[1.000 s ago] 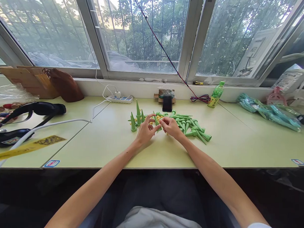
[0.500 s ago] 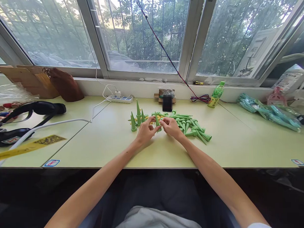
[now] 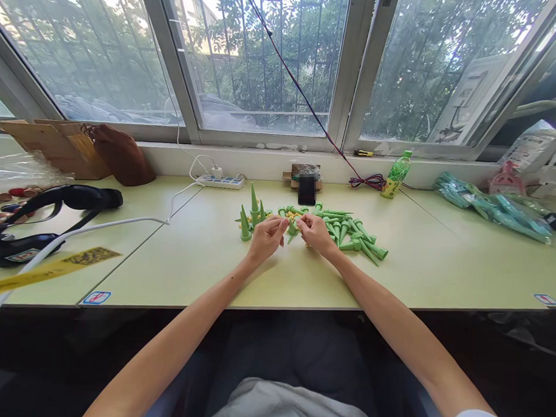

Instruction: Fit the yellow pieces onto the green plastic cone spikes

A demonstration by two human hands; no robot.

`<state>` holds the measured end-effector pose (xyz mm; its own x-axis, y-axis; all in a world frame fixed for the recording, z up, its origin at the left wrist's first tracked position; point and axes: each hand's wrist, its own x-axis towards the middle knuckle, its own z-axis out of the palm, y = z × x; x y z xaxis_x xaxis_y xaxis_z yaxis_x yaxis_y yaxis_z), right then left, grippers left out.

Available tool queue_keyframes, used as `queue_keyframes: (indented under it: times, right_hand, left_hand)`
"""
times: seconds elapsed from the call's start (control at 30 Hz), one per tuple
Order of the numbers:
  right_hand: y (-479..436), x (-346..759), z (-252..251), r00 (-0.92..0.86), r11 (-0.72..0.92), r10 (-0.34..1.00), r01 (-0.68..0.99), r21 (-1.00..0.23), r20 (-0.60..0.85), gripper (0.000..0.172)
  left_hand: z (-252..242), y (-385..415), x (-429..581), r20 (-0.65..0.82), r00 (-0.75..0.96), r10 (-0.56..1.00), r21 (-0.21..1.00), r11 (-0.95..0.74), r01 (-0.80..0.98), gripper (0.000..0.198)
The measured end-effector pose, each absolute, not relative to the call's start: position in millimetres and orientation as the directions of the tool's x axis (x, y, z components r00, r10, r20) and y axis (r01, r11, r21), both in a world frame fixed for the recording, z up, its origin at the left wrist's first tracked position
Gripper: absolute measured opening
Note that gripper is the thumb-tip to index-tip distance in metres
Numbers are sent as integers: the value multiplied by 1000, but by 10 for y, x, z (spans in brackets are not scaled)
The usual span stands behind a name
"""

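Over the middle of the desk, my right hand (image 3: 316,233) pinches a small green plastic spike (image 3: 292,231), which hangs tilted between my two hands. My left hand (image 3: 266,238) is closed just left of it, thumb and fingertips pressed together. Whatever lies in that pinch is too small to make out. Several green cone-shaped spikes (image 3: 244,225) stand upright beyond my left hand. A loose heap of green spikes (image 3: 347,227) lies to the right of my right hand. Small yellow pieces (image 3: 269,213) are scattered behind my hands, partly hidden by them.
At the back stand a phone (image 3: 306,190) against a small box, a power strip (image 3: 222,182) and a green-capped bottle (image 3: 396,175). Black headgear (image 3: 54,216) and a white cable (image 3: 123,222) occupy the left. Teal plastic packets (image 3: 492,207) lie on the right.
The spike between my hands has gone from upright to tilted, its point turned downward. My left fingers have come away from around it and closed together.
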<state>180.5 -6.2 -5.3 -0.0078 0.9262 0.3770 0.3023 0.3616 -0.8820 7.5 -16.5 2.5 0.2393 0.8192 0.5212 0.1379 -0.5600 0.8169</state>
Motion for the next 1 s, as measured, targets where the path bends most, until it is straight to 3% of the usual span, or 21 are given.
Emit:
queue_keyframes:
  times: [0.1,0.3,0.43,0.57,0.7,0.87,1.0]
  right_hand:
    - [-65,1808,-44,18,362,924,292,-885,383,27]
    - [-83,1809,-13,42,360,922,270,-893,384,27]
    - [-85,1802,-6,70,372,915,238,-897,398,32]
    - [-108,1794,14,49,383,917,169,-908,396,38]
    - [-139,1787,43,-9,391,920,73,-917,392,40]
    - [-152,1787,64,-39,360,932,1,-933,359,43]
    - [-157,1785,77,-46,324,945,-29,-946,325,45]
  left_hand:
    - [35,-172,86,541,277,794,799,-588,127,46]
    - [39,-190,126,521,317,793,797,-585,153,31]
    - [86,-218,111,383,270,884,884,-435,171,37]
    - [135,-251,95,192,382,904,941,-280,189,43]
    - [145,-263,97,119,468,875,942,-249,226,47]
    - [101,-248,106,203,476,856,918,-335,212,42]
    - [71,-238,108,344,434,833,813,-495,307,33]
